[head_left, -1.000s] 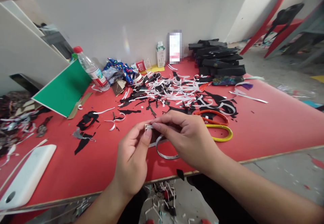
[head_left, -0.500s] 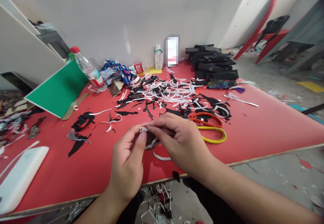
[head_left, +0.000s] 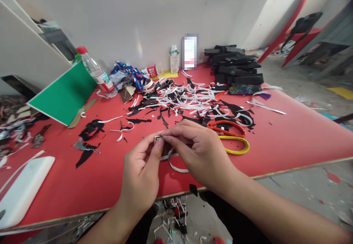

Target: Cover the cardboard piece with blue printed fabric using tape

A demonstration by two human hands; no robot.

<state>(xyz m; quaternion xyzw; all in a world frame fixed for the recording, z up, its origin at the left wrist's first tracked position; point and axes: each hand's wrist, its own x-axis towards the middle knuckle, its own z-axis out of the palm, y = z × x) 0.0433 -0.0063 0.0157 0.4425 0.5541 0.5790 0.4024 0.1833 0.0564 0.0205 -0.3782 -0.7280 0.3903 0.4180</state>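
Note:
My left hand [head_left: 142, 170] is closed, thumb and index finger pinching the end of a dark fabric piece with a pale edge [head_left: 157, 139]. My right hand [head_left: 202, 152] pinches the same piece, its fingertips meeting those of the left. A white strip [head_left: 178, 169] curls out below the hands; whether it is joined to the fabric is hidden. Most of the piece lies behind my fingers. Just beyond my right hand lie scissors [head_left: 237, 146] with one orange and one yellow handle, their blades out of sight.
White and black scraps [head_left: 190, 99] lie heaped across the red table [head_left: 289, 137]. A stack of black fabric pieces [head_left: 234, 65] sits at the back right. Further left are a water bottle [head_left: 100, 76], a green board [head_left: 64, 97] and a white device [head_left: 27, 190]. A carton [head_left: 174, 60] stands by the wall.
The pale end at my left thumb has turned or folded, and a darker part shows there now. Both hands keep their pinch; the view has shifted slightly.

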